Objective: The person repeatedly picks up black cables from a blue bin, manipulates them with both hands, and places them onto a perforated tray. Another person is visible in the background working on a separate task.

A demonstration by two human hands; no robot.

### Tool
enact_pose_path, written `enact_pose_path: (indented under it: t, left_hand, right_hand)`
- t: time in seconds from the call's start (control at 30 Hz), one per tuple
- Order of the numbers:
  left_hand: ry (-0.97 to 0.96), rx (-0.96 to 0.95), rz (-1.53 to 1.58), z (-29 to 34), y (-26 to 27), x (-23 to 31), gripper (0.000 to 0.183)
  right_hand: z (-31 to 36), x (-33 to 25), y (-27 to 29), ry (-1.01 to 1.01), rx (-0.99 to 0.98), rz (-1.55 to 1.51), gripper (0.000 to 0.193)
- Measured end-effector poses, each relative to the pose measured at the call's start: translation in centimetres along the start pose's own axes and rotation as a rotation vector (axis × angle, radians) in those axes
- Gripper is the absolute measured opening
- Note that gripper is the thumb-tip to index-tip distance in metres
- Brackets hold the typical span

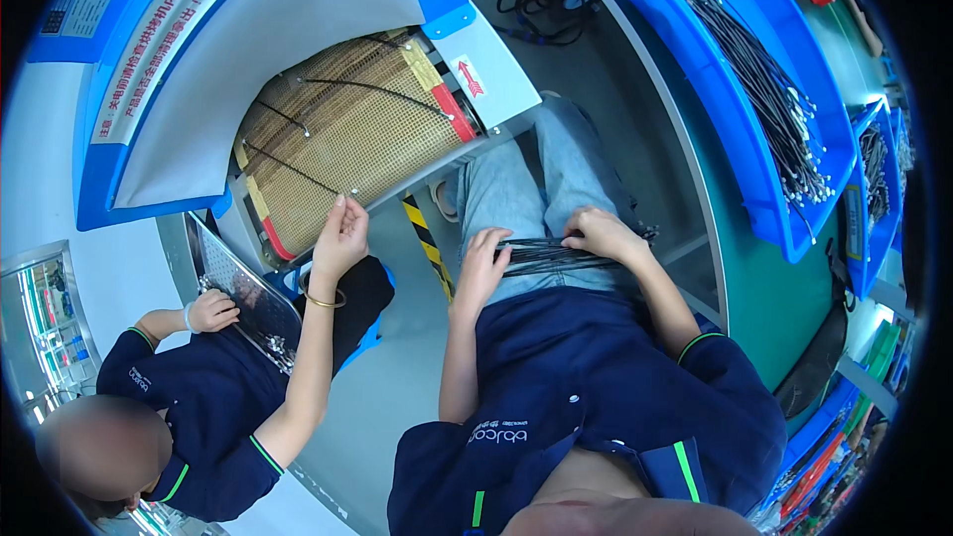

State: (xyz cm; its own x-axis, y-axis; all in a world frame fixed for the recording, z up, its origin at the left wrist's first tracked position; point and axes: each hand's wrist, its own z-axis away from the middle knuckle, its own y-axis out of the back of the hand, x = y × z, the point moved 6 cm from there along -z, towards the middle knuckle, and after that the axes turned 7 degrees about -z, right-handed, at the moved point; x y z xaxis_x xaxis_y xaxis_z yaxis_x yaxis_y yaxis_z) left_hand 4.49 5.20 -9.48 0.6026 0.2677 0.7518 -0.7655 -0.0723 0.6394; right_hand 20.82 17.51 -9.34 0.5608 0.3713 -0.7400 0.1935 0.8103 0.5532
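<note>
A bundle of thin black cables [552, 258] lies across my lap, on my light blue jeans. My left hand [486, 263] closes around the bundle's left end, with the fingertips pressed on the cables. Over its right part, my right hand [602, 236] curls with thumb and fingers on the strands. Cable ends [648, 233] stick out just past the right hand. On the left, a co-worker's hand [342, 228] pinches one end of a black cable [298, 169] that lies on a tan mesh conveyor belt [347, 154].
Several black cables rest on the belt, under the blue and white machine hood [278, 40]. The co-worker's other hand [211, 311] is at a metal tray [248, 298]. To my right, a blue bin [730, 129] full of cables stands on a green tabletop [764, 308], beside a smaller blue bin [872, 189].
</note>
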Motion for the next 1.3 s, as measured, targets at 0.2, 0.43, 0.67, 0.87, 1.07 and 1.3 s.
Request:
enact_pose_path:
  t: [0.2,0.43,0.67,0.87,1.07,1.3]
  left_hand:
    - [0.041,-0.068,0.005,0.0,0.1,-0.5,0.027]
    - [0.078,-0.023,0.048,0.2,0.8,-0.9,0.023]
    - [0.078,-0.09,0.064,-0.3,1.1,-0.1,0.021]
    - [0.018,-0.199,0.096,-1.4,-0.2,2.4,0.022]
    - [-0.121,0.031,-0.014,-1.8,1.5,4.4,0.018]
    - [-0.226,0.231,-0.033,-1.5,2.7,5.1,0.014]
  right_hand:
    - [0.0,0.4,0.1,-0.035,-0.036,-0.031,0.014]
    - [0.4,0.1,1.8,-0.031,0.01,-0.289,0.014]
    - [0.3,-1.6,3.1,0.042,0.087,-0.31,0.015]
    - [-0.5,-5.1,2.0,0.357,0.168,-0.212,0.014]
    - [-0.7,-6.1,2.3,0.392,0.213,-0.196,0.012]
    - [-0.7,-5.8,2.1,0.347,0.219,-0.237,0.013]
